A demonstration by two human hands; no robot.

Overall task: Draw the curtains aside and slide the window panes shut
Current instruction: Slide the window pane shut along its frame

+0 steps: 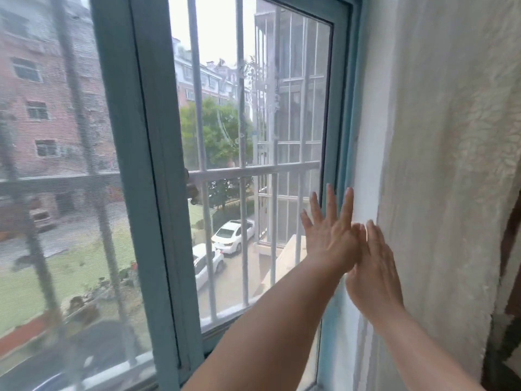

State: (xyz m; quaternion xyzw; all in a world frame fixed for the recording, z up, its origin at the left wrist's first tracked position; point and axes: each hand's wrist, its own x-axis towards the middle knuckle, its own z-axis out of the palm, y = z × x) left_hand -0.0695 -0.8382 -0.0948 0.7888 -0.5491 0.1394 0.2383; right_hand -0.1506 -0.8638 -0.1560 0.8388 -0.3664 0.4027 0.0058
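Note:
A blue-framed sliding window pane point(338, 114) stands against the right side of the window frame. My left hand point(328, 235) lies flat with fingers spread on the pane's right stile and glass, low down. My right hand point(372, 263) is just beside it, fingers straight, pointing up along the white wall edge next to the frame. A cream textured curtain point(456, 136) hangs at the right, drawn off the window. Further left, a second blue stile point(135, 136) separates the glass from a mesh screen panel point(56, 165).
White metal bars point(253, 170) run outside the glass. Beyond them are parked cars, trees and apartment blocks. A dark curtain or furniture edge point(507, 306) shows at the far right.

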